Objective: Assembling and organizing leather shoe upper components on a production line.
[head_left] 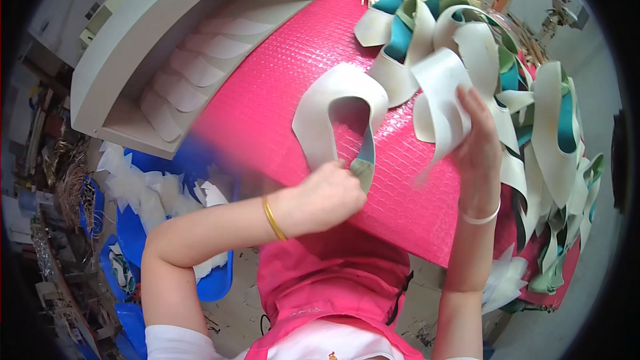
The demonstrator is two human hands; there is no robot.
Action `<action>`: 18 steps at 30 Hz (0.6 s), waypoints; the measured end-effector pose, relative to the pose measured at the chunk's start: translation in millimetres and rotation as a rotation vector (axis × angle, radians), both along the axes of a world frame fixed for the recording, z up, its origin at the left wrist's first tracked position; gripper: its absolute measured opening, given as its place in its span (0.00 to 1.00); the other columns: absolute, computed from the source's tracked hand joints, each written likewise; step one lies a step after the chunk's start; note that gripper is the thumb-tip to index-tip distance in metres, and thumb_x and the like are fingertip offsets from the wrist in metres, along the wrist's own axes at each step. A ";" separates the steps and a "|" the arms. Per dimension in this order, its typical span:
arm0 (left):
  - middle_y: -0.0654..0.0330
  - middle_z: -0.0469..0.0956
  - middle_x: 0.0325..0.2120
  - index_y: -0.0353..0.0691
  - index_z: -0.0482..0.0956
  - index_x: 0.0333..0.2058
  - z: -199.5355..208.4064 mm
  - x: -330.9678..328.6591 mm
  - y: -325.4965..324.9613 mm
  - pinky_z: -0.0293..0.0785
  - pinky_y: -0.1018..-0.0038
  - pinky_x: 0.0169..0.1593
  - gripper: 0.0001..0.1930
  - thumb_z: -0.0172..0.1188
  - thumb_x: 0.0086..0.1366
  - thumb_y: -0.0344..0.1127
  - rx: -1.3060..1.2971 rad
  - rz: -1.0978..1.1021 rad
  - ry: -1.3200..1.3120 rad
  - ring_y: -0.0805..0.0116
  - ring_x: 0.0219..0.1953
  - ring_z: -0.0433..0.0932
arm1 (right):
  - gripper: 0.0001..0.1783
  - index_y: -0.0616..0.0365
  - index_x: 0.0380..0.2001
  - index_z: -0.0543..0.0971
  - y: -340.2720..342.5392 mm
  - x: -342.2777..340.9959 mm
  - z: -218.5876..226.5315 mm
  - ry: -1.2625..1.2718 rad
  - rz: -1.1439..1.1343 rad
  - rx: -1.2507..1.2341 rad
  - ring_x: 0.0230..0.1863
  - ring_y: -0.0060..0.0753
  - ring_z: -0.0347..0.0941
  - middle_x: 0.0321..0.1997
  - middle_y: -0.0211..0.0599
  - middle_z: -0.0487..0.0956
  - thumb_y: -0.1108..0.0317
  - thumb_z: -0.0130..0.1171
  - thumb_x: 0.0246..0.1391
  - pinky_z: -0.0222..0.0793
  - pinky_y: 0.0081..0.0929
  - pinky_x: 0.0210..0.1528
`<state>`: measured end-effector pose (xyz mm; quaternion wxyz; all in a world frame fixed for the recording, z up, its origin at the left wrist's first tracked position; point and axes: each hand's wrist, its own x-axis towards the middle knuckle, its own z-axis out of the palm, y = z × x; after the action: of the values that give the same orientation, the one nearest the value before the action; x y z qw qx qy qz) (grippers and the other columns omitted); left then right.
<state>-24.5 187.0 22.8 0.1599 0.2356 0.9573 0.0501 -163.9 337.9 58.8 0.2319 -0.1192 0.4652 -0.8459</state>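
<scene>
On the pink table lies a white U-shaped shoe upper (340, 87) with a teal and pale green lining. My left hand (327, 190) is closed in a pinch at its near end, the fingertips partly hidden. Raised over the table's right half, my right hand (479, 130) grips a thin white curved sheet piece (443, 90) between thumb and fingers. The lower tip of that sheet is smeared by motion. Right behind it, a heap of similar shoe uppers (477, 47) overlaps along the table's far right side.
At left stands a grey machine (120, 60) with an arched opening, where several curved white pieces (200, 60) lie in a row. Blue bins (220, 280) holding whitish sheets sit below it. The pink quilted table cover (287, 47) spans the middle. Translucent sheets (505, 280) hang at lower right.
</scene>
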 end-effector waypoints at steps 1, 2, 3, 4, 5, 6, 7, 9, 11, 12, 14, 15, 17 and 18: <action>0.57 0.72 0.13 0.41 0.76 0.18 -2.8 -3.0 -2.1 0.67 0.67 0.40 0.09 0.58 0.45 0.40 0.143 0.071 0.104 0.58 0.22 0.73 | 0.15 0.65 0.39 0.71 11.6 10.3 -2.0 0.004 -0.016 0.008 0.32 0.26 0.73 0.32 0.36 0.74 0.69 0.55 0.47 0.70 0.21 0.35; 0.55 0.73 0.15 0.40 0.76 0.20 17.5 -6.6 -2.8 0.68 0.72 0.39 0.08 0.56 0.49 0.38 0.204 0.150 0.069 0.57 0.24 0.73 | 0.16 0.65 0.40 0.71 21.6 22.4 -4.4 0.108 -0.081 0.056 0.32 0.24 0.73 0.33 0.36 0.74 0.71 0.56 0.46 0.70 0.19 0.34; 0.55 0.75 0.19 0.39 0.76 0.24 33.7 -7.9 -4.1 0.68 0.75 0.40 0.08 0.54 0.53 0.37 0.381 0.337 0.064 0.59 0.27 0.74 | 0.17 0.65 0.41 0.70 28.4 33.0 -6.9 0.210 -0.142 0.102 0.32 0.22 0.72 0.34 0.35 0.74 0.73 0.57 0.46 0.70 0.17 0.34; 0.55 0.76 0.22 0.37 0.76 0.28 41.0 -12.4 -4.4 0.67 0.77 0.40 0.09 0.52 0.56 0.37 0.563 0.509 0.052 0.60 0.29 0.75 | 0.18 0.65 0.43 0.70 33.7 42.5 -8.7 0.222 -0.188 0.043 0.33 0.22 0.72 0.34 0.36 0.75 0.78 0.57 0.44 0.69 0.17 0.35; 0.56 0.77 0.27 0.35 0.75 0.33 41.9 -10.4 -10.5 0.67 0.78 0.41 0.11 0.50 0.59 0.37 0.927 0.620 0.004 0.63 0.33 0.75 | 0.18 0.65 0.42 0.70 29.1 52.8 -9.5 0.261 -0.207 0.009 0.33 0.22 0.72 0.34 0.36 0.76 0.79 0.56 0.44 0.69 0.17 0.36; 0.56 0.77 0.31 0.33 0.73 0.38 42.0 -8.4 -15.1 0.67 0.78 0.43 0.14 0.47 0.62 0.37 1.291 0.725 -0.048 0.67 0.36 0.75 | 0.18 0.65 0.42 0.71 23.5 61.7 -11.3 0.300 -0.223 -0.025 0.34 0.21 0.72 0.35 0.36 0.76 0.80 0.56 0.44 0.68 0.17 0.37; 0.58 0.74 0.37 0.29 0.69 0.43 46.3 -8.0 -13.8 0.67 0.77 0.45 0.17 0.45 0.63 0.38 1.576 0.710 -0.117 0.73 0.40 0.73 | 0.18 0.65 0.42 0.71 20.9 65.9 -14.6 0.345 -0.230 -0.067 0.35 0.21 0.72 0.35 0.35 0.76 0.81 0.56 0.43 0.67 0.17 0.39; 0.57 0.74 0.37 0.30 0.68 0.44 39.3 -9.7 -5.1 0.67 0.76 0.46 0.17 0.45 0.63 0.38 1.744 0.769 -0.118 0.72 0.40 0.73 | 0.18 0.65 0.41 0.72 9.5 69.0 -18.9 0.380 -0.238 -0.106 0.36 0.20 0.71 0.35 0.34 0.76 0.81 0.57 0.43 0.66 0.17 0.39; 0.57 0.73 0.39 0.31 0.67 0.45 28.6 -10.2 0.4 0.66 0.74 0.48 0.17 0.45 0.63 0.38 1.911 0.775 -0.150 0.72 0.42 0.72 | 0.17 0.65 0.40 0.73 4.3 67.3 -22.7 0.443 -0.256 -0.089 0.37 0.19 0.70 0.35 0.34 0.77 0.80 0.58 0.42 0.64 0.16 0.41; 0.57 0.73 0.39 0.31 0.67 0.45 29.3 -9.6 4.0 0.66 0.74 0.48 0.17 0.45 0.63 0.38 1.910 0.780 -0.142 0.72 0.42 0.72 | 0.17 0.65 0.40 0.73 0.8 65.7 -23.0 0.442 -0.249 -0.093 0.37 0.19 0.70 0.35 0.34 0.77 0.80 0.58 0.42 0.64 0.16 0.41; 0.56 0.73 0.39 0.30 0.67 0.45 36.6 -9.4 14.4 0.65 0.75 0.49 0.18 0.45 0.64 0.38 1.967 0.732 -0.064 0.71 0.43 0.71 | 0.18 0.65 0.40 0.73 -6.2 63.7 -24.1 0.449 -0.244 -0.104 0.37 0.19 0.70 0.35 0.34 0.77 0.80 0.59 0.42 0.64 0.16 0.42; 0.56 0.73 0.39 0.29 0.67 0.45 41.9 -8.8 17.1 0.64 0.75 0.50 0.18 0.43 0.64 0.39 1.950 0.728 -0.047 0.72 0.43 0.71 | 0.18 0.65 0.40 0.73 -8.1 63.6 -23.0 0.448 -0.241 -0.105 0.37 0.19 0.70 0.35 0.34 0.77 0.80 0.59 0.42 0.64 0.16 0.42; 0.56 0.73 0.39 0.29 0.67 0.45 49.3 -9.4 19.9 0.64 0.76 0.49 0.18 0.43 0.65 0.39 1.931 0.699 -0.052 0.72 0.43 0.71 | 0.18 0.64 0.41 0.73 -11.4 63.0 -20.3 0.522 -0.266 -0.108 0.38 0.19 0.70 0.35 0.34 0.77 0.79 0.59 0.43 0.64 0.16 0.42; 0.56 0.73 0.39 0.29 0.67 0.45 50.6 -10.0 20.2 0.64 0.76 0.49 0.19 0.42 0.65 0.40 1.912 0.667 -0.059 0.72 0.43 0.71 | 0.18 0.64 0.41 0.73 -12.5 62.5 -18.5 0.522 -0.266 -0.108 0.38 0.19 0.70 0.35 0.34 0.77 0.79 0.59 0.43 0.64 0.16 0.42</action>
<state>-34.5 207.3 73.4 -0.0943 -0.0161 0.5286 0.8434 -101.4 325.4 40.3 -0.0151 -0.2827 0.4750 -0.8332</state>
